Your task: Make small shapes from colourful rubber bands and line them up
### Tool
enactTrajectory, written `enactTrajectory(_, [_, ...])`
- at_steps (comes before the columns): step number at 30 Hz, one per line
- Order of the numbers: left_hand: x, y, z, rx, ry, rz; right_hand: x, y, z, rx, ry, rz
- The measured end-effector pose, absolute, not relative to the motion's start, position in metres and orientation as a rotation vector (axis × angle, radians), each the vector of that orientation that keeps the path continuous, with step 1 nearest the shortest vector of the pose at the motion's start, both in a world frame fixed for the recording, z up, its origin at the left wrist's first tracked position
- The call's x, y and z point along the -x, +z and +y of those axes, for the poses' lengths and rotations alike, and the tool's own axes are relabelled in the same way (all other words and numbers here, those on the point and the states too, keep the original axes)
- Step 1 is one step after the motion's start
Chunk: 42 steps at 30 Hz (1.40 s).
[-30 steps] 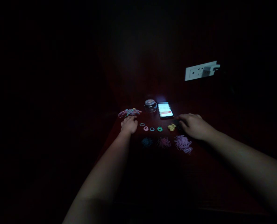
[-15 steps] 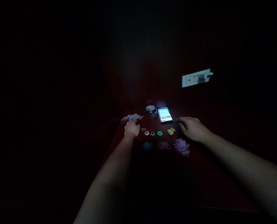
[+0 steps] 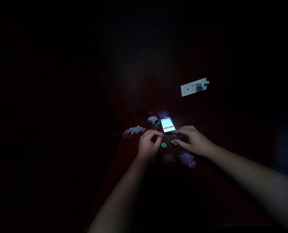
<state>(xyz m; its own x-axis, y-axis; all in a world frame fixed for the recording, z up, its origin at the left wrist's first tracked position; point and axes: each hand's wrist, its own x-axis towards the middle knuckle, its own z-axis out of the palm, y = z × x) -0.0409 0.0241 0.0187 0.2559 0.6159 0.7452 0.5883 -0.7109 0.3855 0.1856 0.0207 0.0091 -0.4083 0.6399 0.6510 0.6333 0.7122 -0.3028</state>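
Observation:
The scene is very dark. My left hand (image 3: pixel 148 144) hovers over a row of small coloured rings, its fingers curled in a pinch; what it holds, if anything, is too dim to name. A green ring (image 3: pixel 163 145) lies just right of it. My right hand (image 3: pixel 193 139) rests palm down with fingers loosely bent beside a small yellow pile (image 3: pixel 174 142). A mixed heap of coloured bands (image 3: pixel 133 131) lies to the left. Pink (image 3: pixel 168 158) and purple (image 3: pixel 187 159) piles lie in front of my hands.
A lit phone (image 3: pixel 167 125) and a small glass jar (image 3: pixel 153 122) sit at the back of the dark red table (image 3: pixel 207 181). A white wall socket (image 3: pixel 191 87) with a plug in it is at the upper right. Everything else is black.
My left hand has moved right from the mixed heap to above the row of rings and curled its fingers. My right hand has shifted slightly left. The camera has tilted.

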Motion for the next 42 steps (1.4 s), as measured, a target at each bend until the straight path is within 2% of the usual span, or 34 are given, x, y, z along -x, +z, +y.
enactTrajectory(12, [0.026,0.013,0.011,-2.592,1.337,0.975,-0.176,0.012,0.010,0.838,0.104,-2.126])
enactTrajectory(42, [0.027,0.017,0.010,-2.681,1.365,0.813,-0.190,0.015,0.016,0.891,0.146,-2.188])
